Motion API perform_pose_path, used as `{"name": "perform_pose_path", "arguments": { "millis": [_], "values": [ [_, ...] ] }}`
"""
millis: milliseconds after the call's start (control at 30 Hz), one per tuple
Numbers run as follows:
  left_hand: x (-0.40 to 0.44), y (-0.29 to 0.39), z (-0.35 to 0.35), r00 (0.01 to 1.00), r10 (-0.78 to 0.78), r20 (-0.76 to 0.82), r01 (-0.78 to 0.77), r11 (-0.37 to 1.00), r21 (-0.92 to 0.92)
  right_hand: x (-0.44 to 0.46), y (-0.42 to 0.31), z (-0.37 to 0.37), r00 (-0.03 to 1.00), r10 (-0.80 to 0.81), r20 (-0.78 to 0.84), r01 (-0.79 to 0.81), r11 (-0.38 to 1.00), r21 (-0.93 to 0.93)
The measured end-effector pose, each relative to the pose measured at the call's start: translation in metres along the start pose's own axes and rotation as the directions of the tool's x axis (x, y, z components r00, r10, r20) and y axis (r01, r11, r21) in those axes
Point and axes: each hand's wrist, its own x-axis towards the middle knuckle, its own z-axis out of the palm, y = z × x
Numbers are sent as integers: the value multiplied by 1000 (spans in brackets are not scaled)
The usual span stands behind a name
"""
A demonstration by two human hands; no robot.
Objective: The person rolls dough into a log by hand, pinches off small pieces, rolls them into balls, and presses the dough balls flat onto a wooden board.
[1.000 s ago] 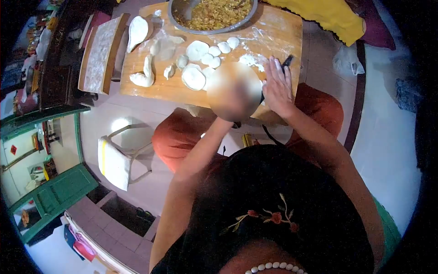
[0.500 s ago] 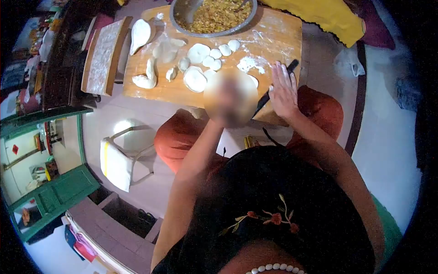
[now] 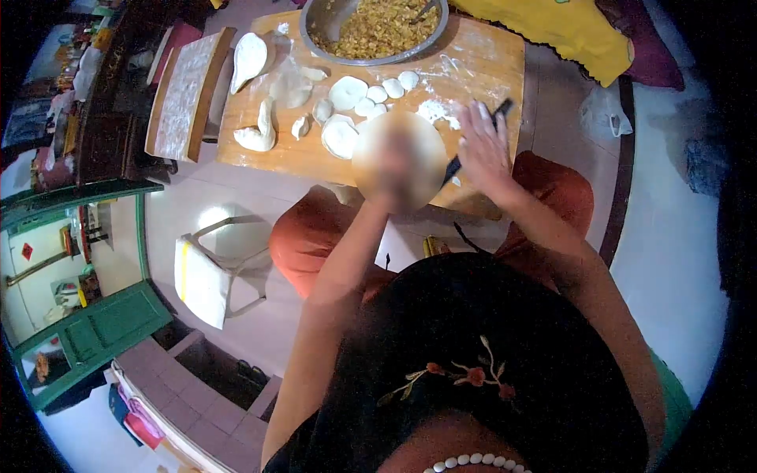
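My right hand (image 3: pixel 484 155) lies with fingers stretched out over a dark rod like a rolling pin (image 3: pixel 453 168), which slants across the near right of the wooden board (image 3: pixel 481 67). A blurred patch covers my left hand (image 3: pixel 397 164) at the board's near edge; its fingers and anything in them are hidden. Left of it are a flattened dough wrapper (image 3: pixel 341 136) and another wrapper (image 3: pixel 347 93) farther back. Several small dough pieces (image 3: pixel 394 88) sit beside them. White flour (image 3: pixel 434 110) is scattered beyond my hands.
A metal bowl (image 3: pixel 306 35) of chopped filling stands at the board's far edge. Larger dough lumps (image 3: pixel 256 136) and a pale teardrop-shaped piece (image 3: pixel 250 59) lie to the left. A floured side board (image 3: pixel 185 98) is farther left, above a white chair (image 3: pixel 201 280).
My right hand has shifted slightly left along with the dark rod, its fingers a little more spread. My left hand stays near the same spot under the blur. The view has tilted slightly.
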Motion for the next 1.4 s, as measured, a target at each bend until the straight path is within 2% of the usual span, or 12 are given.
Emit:
{"name": "perform_pose_path", "arguments": {
  "millis": [33,100,200,267,300,433,667,700,800,933,1233,1400],
  "values": [
    [-3,-14,0,993,-103,61,113,977,-184,-4,4,1,999,-2,-34,3,1000,16],
    [-25,-26,18,957,283,-68,-291,938,-190,-19,9,5,997,7,-83,-3,999,53],
    [-37,18,-3,890,454,-32,-444,881,162,9,-5,12,995,-14,-96,17,999,27],
    [-30,40,-3,990,106,90,-111,993,49,33,-19,12,991,-26,-131,31,999,38],
    [-26,56,-10,992,52,119,-71,983,167,45,-27,12,990,-17,-139,23,999,42],
    [-1,55,-9,986,-2,167,-44,962,270,55,-34,10,986,-5,-166,19,996,85],
    [-5,33,-15,986,5,166,15,993,-120,-32,17,1,995,23,-97,-14,995,98],
    [1,7,-1,972,-20,234,110,919,-378,-37,20,-3,997,15,-76,-7,995,104],
    [-2,13,-4,905,-97,414,322,792,-519,-33,19,3,984,12,-175,23,980,199],
    [-6,29,-4,895,-151,420,402,681,-612,-20,9,10,979,-45,-197,126,897,424],
    [-5,32,11,909,101,406,219,712,-667,-7,0,8,967,-88,-240,183,895,408],
    [-6,43,11,918,54,393,233,729,-643,-3,-1,7,966,-92,-240,193,876,443]
  ]
}}
